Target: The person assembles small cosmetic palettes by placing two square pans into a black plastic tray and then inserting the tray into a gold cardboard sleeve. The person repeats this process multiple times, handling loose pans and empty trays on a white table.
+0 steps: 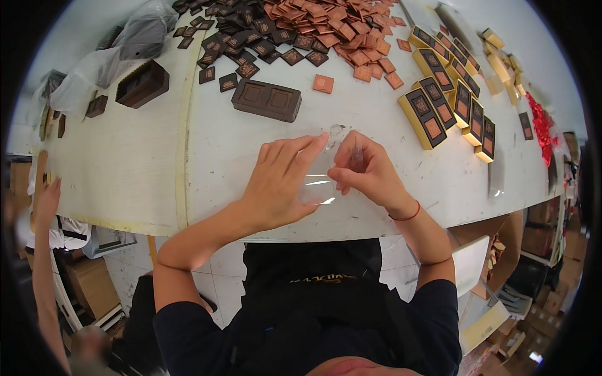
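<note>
A sheet or bag of clear plastic film (320,180) lies over the near part of the table in front of me. My left hand (273,178) has its fingers stretched out and rests against the film's left side. At the film's right edge, the fingers of my right hand (370,169) are pinched on the thin plastic. Just beyond both hands is a dark brown two-compartment plastic tray (266,100). A single orange-brown square packet (323,84) sits to the right of that tray.
Heaped at the far side are dark square packets (251,41) and orange-brown ones (351,31). Filled gold boxes (423,119) stand in rows on the right. On the left are a stack of brown trays (143,84) and another person's hand (47,200).
</note>
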`<action>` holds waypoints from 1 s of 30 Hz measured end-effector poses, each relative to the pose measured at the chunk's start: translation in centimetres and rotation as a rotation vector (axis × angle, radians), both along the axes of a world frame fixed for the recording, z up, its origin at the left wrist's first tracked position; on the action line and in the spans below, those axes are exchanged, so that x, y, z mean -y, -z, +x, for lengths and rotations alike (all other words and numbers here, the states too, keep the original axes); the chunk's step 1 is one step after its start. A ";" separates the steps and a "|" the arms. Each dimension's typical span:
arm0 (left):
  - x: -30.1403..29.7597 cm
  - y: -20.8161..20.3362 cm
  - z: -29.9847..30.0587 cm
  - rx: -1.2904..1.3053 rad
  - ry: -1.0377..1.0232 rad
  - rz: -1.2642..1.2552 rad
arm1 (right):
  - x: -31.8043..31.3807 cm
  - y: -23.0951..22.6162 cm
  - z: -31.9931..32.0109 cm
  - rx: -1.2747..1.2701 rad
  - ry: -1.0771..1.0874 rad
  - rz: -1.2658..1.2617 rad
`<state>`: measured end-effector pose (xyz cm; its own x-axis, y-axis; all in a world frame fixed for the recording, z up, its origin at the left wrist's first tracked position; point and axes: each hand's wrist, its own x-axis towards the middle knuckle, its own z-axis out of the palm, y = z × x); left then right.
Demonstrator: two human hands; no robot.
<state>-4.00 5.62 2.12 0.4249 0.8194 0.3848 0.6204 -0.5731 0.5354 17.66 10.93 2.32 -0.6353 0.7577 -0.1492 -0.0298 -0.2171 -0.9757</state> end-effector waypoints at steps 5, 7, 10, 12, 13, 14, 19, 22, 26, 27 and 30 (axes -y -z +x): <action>-0.5 0.0 0.0 0.121 0.087 -0.058 | -0.1 -1.8 -0.1 -0.081 -0.076 -0.222; -0.5 0.0 0.1 0.113 0.103 -0.013 | 0.0 -2.3 -0.2 -0.113 -0.056 -0.318; -0.4 0.2 0.2 0.111 0.113 0.011 | -0.4 -1.2 0.4 -0.157 -0.113 -0.366; -0.3 0.2 0.0 0.041 0.092 0.032 | 0.0 -1.1 0.1 -0.095 -0.077 -0.251; -0.3 0.2 0.0 0.004 0.081 0.043 | 0.1 -1.0 -0.1 -0.064 -0.060 -0.193; -0.1 0.2 0.1 -0.019 0.074 0.080 | 0.3 -0.6 -0.2 -0.063 -0.053 -0.138; 0.3 0.8 0.8 -0.058 0.040 0.218 | 1.0 0.5 -0.6 0.004 0.007 -0.035; 0.2 0.6 0.7 -0.019 0.050 0.214 | 1.0 0.3 -0.7 0.121 0.077 0.020; 0.1 0.7 0.5 0.086 -0.037 0.104 | 0.8 -0.4 -1.0 0.142 0.108 0.103; 0.2 -0.5 0.5 0.127 -0.070 -0.009 | 0.7 -0.8 -0.8 0.098 0.096 0.041; -0.8 -1.3 -0.4 -0.040 -0.142 -0.013 | -0.5 -1.1 0.7 0.020 0.140 0.016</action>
